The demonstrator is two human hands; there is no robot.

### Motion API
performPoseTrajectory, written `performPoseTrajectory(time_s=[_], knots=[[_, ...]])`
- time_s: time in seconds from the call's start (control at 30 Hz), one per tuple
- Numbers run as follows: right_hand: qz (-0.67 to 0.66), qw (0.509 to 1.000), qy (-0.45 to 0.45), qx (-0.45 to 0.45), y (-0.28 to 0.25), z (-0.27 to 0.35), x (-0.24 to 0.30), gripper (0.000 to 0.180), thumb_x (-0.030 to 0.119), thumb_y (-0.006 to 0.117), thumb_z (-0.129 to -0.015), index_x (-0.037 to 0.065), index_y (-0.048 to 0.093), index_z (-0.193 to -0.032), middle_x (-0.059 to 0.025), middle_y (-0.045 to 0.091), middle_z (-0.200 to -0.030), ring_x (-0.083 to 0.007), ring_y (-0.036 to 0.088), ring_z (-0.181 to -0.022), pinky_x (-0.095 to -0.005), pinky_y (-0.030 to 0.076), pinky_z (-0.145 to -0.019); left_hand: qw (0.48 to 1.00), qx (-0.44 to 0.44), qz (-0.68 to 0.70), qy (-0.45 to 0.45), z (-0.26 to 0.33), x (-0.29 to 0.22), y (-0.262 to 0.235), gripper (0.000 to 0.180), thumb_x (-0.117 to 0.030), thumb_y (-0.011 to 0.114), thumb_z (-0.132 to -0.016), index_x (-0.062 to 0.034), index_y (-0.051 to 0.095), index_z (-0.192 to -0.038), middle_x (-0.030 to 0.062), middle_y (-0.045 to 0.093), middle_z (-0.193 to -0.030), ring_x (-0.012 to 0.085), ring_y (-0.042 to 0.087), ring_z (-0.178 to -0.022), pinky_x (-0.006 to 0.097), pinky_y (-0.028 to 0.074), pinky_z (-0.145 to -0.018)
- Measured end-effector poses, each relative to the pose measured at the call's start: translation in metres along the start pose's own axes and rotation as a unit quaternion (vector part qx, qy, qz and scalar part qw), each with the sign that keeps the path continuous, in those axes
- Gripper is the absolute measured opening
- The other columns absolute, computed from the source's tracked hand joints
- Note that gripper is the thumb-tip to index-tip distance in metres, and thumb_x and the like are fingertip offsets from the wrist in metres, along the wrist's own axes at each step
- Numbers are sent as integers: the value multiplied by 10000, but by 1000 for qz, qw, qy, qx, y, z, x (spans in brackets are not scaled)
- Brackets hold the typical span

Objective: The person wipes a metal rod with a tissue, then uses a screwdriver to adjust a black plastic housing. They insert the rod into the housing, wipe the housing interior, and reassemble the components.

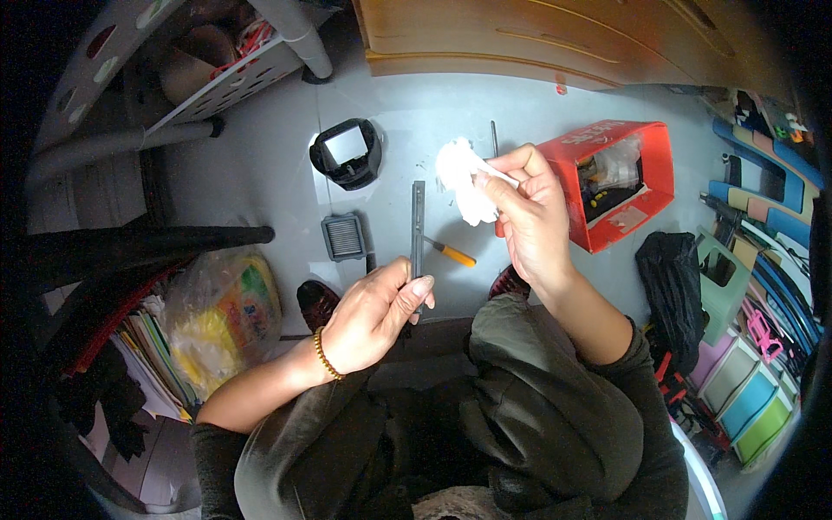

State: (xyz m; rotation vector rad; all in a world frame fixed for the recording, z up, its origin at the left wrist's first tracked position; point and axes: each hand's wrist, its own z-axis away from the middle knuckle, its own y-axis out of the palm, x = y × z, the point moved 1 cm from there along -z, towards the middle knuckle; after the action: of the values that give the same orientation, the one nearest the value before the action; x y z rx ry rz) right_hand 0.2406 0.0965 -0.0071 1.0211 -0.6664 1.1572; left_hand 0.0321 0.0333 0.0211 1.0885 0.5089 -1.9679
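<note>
Evidently, the boldest writing within view is the pale lettering along the upper face of the red box (572, 184), which lies on its side with its open end showing clear plastic wrapping and dark contents; coloured print also covers the crinkled, clear-and-yellow plastic bag (230, 316) at the left, though it is too blurred to make out. Between thumb and curled fingers, the left hand (374, 308) grasps the lower end of a slim dark strip (419, 217), straight and rigid, with a groove and small details along its face, pointing away from the body above the smooth grey floor (416, 95). The right hand (533, 204) pinches a soft, crumpled white tissue (466, 178) by one edge, thumb against fingers, just right of the strip's far end and apart from it. Beaded and golden, a bracelet (325, 355) circles the left wrist; that forearm slants in from the lower left, while the right one reaches up and inward from a dark sleeve. Left of the strip lie a chunky black plastic frame (355, 176) and a ribbed grey rectangular filter-like piece (344, 237); a screwdriver with a yellow-orange handle (458, 255) rests just right of it.
</note>
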Motion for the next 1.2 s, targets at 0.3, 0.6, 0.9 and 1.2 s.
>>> performPoseTrajectory(time_s=[0.3, 0.6, 0.9, 1.2], knots=[[-32, 999, 2, 42, 8, 6, 7, 93, 10, 590, -958, 30, 529, -1026, -109, 672, -993, -142, 656, -878, -282, 535, -737, 1000, 16, 18, 7, 1, 1, -1, 364, -331, 419, -1068, -16, 564, -957, 61, 599, -818, 144, 590, -694, 297, 486, -664], [-32, 998, 14, 56, 18, 9, 13, 141, -20, 620, -930, 26, 544, -1040, -92, 660, -1015, -128, 640, -924, -274, 518, -796, 999, 16, 22, 19, 0, -2, -2, 392, -355, 406, -1069, -26, 567, -929, 55, 604, -789, 148, 592, -680, 301, 485, -653], [81, 993, -56, 70, 25, 22, -1, 190, -93, 620, -860, 23, 519, -971, -112, 602, -1090, -133, 608, -981, -288, 500, -859, 984, -46, -160, 69, -5, 6, -1, 303, -274, 511, -1029, -27, 591, -873, 108, 577, -718, 225, 611, -634, 355, 491, -623], [72, 993, -87, 38, 30, 14, -9, 194, -117, 597, -818, 20, 492, -907, -100, 642, -975, -106, 611, -866, -264, 504, -741, 960, -97, -248, 88, -12, 4, 3, 311, -268, 547, -1003, -15, 507, -827, 163, 601, -711, 372, 609, -693, 453, 485, -644]])
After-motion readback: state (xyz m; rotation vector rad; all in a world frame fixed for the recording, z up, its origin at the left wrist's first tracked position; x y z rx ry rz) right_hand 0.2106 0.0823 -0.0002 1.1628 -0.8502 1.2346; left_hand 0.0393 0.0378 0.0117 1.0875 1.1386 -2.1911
